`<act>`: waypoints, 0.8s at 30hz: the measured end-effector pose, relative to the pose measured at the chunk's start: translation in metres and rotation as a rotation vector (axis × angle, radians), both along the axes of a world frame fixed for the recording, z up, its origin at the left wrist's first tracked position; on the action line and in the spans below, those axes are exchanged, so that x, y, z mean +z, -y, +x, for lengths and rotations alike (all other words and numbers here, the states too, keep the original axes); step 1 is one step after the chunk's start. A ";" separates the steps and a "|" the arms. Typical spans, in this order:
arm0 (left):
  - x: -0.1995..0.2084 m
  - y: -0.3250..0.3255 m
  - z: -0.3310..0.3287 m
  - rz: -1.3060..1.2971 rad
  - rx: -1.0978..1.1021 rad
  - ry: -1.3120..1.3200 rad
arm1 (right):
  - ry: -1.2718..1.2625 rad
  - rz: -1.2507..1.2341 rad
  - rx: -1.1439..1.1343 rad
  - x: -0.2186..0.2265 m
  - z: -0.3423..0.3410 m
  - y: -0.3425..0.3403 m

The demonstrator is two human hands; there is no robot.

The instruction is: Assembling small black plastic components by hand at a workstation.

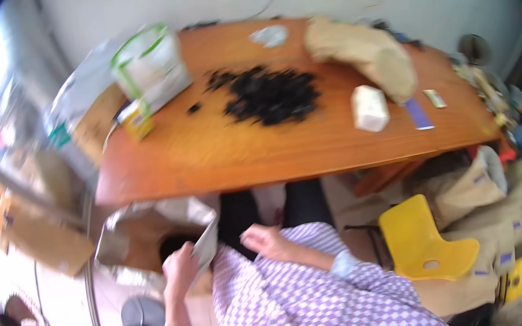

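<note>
My left hand (180,267) is closed on the rim of a large open paper sack (127,241), which stands below the table's front edge. Dark contents show partly inside the sack. My right hand (269,242) is over my lap, its fingers curled together; blur hides whether anything is in them. On the wooden table (208,163) in front of me lies a loose heap of black, flake-like pieces (272,95), with one small piece (194,108) apart on its left.
A white-and-green bag (153,71) and a yellow box (136,121) stand at the table's left. To the right lie a brown paper sack (358,51), a white block-shaped pack (370,109) and a purple strip (418,114). A yellow chair (423,244) and several paper sacks (502,217) fill the lower right.
</note>
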State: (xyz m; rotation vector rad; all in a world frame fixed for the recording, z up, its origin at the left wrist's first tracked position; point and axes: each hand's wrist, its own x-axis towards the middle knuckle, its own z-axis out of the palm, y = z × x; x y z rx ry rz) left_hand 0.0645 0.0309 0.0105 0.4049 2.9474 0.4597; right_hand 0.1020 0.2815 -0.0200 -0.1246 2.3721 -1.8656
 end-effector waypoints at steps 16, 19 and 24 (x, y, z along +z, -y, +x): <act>0.073 -0.049 -0.146 0.467 -0.093 -0.224 | -0.529 0.215 -0.310 0.040 -0.118 -0.071; 0.051 -0.069 -0.215 0.380 -0.070 -0.278 | -0.424 0.178 -0.299 0.040 -0.117 -0.071; 0.028 -0.096 -0.305 0.224 -0.126 -0.344 | -0.314 0.136 -0.329 0.040 -0.119 -0.074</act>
